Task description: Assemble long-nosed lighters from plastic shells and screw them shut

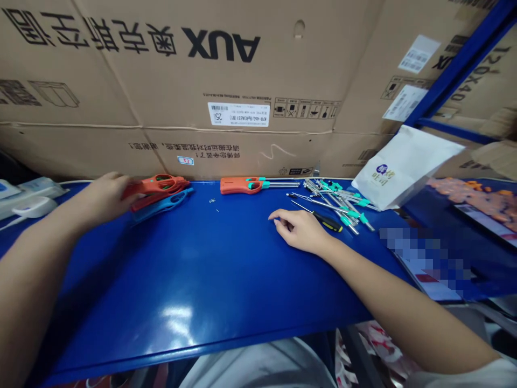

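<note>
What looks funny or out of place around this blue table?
A few tiny metal bits lie loose on the blue table, apart from the other parts, so they look dropped. The big cardboard box behind looks odd too, because its printing is upside down.

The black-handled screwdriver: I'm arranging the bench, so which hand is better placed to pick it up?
Probably the right hand: it rests close beside the screwdriver, while the left hand is far away, on the orange plastic casings.
</note>
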`<state>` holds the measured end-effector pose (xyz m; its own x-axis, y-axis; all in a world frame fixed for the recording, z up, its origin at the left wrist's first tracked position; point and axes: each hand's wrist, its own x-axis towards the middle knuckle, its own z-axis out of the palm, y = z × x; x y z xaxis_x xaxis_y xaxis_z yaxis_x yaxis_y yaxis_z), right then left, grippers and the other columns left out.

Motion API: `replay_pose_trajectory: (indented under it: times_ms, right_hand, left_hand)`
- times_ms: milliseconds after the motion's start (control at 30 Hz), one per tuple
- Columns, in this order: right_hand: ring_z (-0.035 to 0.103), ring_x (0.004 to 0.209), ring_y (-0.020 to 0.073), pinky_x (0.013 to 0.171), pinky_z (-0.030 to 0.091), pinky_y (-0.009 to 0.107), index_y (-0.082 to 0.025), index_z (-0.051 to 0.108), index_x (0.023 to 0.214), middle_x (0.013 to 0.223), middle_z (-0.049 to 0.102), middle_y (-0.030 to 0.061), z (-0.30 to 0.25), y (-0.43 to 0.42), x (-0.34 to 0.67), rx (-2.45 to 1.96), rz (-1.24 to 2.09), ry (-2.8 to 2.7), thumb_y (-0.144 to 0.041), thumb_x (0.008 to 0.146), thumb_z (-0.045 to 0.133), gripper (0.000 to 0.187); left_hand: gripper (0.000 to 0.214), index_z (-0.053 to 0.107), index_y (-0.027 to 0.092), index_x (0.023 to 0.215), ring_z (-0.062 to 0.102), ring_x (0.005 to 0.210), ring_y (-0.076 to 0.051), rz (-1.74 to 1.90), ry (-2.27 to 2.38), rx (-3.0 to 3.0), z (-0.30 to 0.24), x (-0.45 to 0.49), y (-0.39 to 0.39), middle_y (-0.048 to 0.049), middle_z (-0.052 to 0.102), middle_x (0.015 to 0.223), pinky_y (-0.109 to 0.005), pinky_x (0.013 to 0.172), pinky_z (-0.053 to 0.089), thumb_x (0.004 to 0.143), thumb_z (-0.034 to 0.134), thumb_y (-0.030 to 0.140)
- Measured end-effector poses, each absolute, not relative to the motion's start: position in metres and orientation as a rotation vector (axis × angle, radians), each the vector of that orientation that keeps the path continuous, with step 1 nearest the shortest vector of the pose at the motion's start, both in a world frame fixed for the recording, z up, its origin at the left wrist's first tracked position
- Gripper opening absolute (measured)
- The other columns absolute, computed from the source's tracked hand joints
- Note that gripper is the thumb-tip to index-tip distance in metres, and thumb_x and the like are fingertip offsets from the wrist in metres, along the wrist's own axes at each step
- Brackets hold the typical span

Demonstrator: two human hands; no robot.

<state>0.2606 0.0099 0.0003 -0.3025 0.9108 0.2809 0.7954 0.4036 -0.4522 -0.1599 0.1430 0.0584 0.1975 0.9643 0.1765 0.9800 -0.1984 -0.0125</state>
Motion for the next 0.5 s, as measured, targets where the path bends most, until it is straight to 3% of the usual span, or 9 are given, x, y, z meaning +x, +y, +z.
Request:
replay_pose_trajectory:
  times_ms: [133, 267, 367, 500]
  right_hand:
    - [0.057, 0.059, 0.0125, 0.06, 0.039, 0.024, -0.024, 0.069, 0.11, 0.073, 0.068, -0.0027, -0.001, 0.013, 0.264, -1.437, 0.268, -2.086, -0.021, 0.092, 0.053, 0.024]
    - [0.053, 0.061, 0.0125, 0.065, 0.044, 0.027, -0.02, 0.065, 0.118, 0.089, 0.068, 0.0029, 0.003, 0.012, 0.265, -1.358, 0.194, -2.002, -0.023, 0.097, 0.049, 0.027]
    - [0.055, 0.067, 0.014, 0.069, 0.046, 0.029, -0.02, 0.065, 0.115, 0.093, 0.067, 0.0049, 0.007, 0.007, 0.264, -1.238, 0.185, -2.046, -0.025, 0.099, 0.046, 0.025]
    - [0.063, 0.091, 0.0181, 0.082, 0.05, 0.031, -0.022, 0.067, 0.106, 0.099, 0.068, 0.0047, 0.01, 0.001, 0.261, -1.042, 0.26, -2.253, -0.028, 0.095, 0.057, 0.016]
  left_hand:
    - [0.05, 0.065, 0.016, 0.106, 0.063, 0.098, -0.032, -0.279, -1.657, -2.468, 0.071, -0.124, 0.112, -0.0119, 0.064, 0.101, -0.042, 0.091, 0.052, 0.083, 0.039, 0.052]
    - [0.041, 0.064, 0.023, 0.111, 0.067, 0.099, -0.03, -0.461, -1.367, -2.913, 0.055, -0.068, 0.062, -0.0089, 0.071, 0.108, -0.041, 0.09, 0.055, 0.089, 0.046, 0.052]
    - [0.034, 0.064, 0.024, 0.117, 0.065, 0.108, -0.029, -0.459, -1.253, -3.183, 0.033, -0.031, 0.03, -0.0093, 0.07, 0.115, -0.043, 0.097, 0.054, 0.097, 0.047, 0.045]
    - [0.028, 0.062, 0.017, 0.122, 0.062, 0.112, -0.025, -0.556, -1.101, -3.329, 0.01, -0.007, 0.017, -0.0108, 0.067, 0.118, -0.041, 0.1, 0.052, 0.101, 0.05, 0.031]
